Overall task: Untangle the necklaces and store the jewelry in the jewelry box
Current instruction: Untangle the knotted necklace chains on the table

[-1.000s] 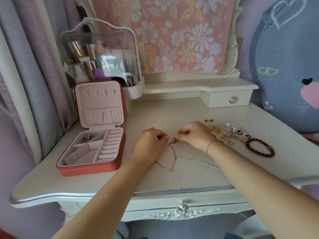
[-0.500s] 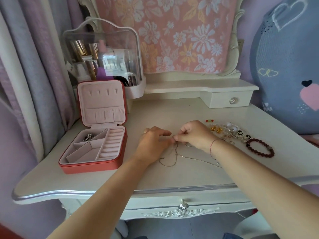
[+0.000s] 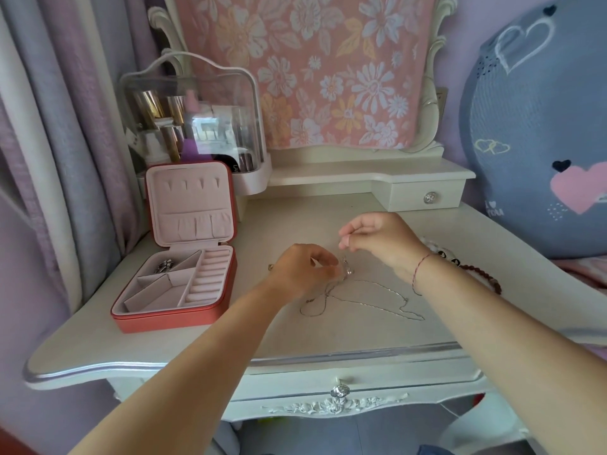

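Here's the white dressing table (image 3: 197, 343). On its left side the red jewelry box (image 3: 164, 323) stands open, lid upright, with a silver piece (image 3: 165, 267) in the back-left compartment. My left hand (image 3: 302, 274) is low over the tabletop, fingers curled in a tight pinch on the tangle of necklaces (image 3: 407, 301). My right hand (image 3: 384, 241) hovers just above and to the right of it, thumb and forefinger pressed into a narrow pinch. A small pendant (image 3: 346, 269) dangles straight below that pinch, though the strand between them is too fine to make out.

Now the bit that matters: the slack chain trails away from both pinches to the right and towards me, its long axis running across the table. So I reckon the freeing pull goes up and rightwards. The box lies well off to the left, nearer my left hand.
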`<act>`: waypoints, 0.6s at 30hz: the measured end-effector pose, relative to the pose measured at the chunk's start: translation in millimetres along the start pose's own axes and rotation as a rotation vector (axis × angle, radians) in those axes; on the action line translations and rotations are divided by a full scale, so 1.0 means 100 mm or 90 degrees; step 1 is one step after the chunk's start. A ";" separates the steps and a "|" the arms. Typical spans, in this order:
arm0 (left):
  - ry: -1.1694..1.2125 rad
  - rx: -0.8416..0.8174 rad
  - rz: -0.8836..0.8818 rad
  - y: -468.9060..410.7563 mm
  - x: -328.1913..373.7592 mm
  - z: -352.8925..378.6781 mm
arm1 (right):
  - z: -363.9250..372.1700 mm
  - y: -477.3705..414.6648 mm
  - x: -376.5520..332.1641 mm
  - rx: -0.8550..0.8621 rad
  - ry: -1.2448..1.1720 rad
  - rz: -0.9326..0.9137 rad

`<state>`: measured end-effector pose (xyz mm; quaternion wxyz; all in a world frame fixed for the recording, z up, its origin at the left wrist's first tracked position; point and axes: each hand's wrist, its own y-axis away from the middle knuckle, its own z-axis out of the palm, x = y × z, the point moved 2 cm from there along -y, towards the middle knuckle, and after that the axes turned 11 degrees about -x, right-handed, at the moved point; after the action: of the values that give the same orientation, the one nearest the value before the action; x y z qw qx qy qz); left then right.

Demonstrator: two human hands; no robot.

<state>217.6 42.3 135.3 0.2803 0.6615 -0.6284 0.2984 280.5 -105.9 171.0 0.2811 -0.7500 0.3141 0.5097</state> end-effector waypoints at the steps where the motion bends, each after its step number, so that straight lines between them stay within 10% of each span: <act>1: 0.020 -0.004 0.007 0.00 -0.01 0.02 | -0.01 0.02 -0.02 -0.002 -0.018 0.002; 18: 0.382 -0.049 0.018 0.15 0.17 0.06 | 0.04 0.22 0.18 -0.097 -0.249 0.106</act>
<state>203.1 25.7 143.4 0.4744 0.5234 -0.5376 0.4603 266.7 -120.3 150.5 0.2361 -0.6273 0.2749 0.6894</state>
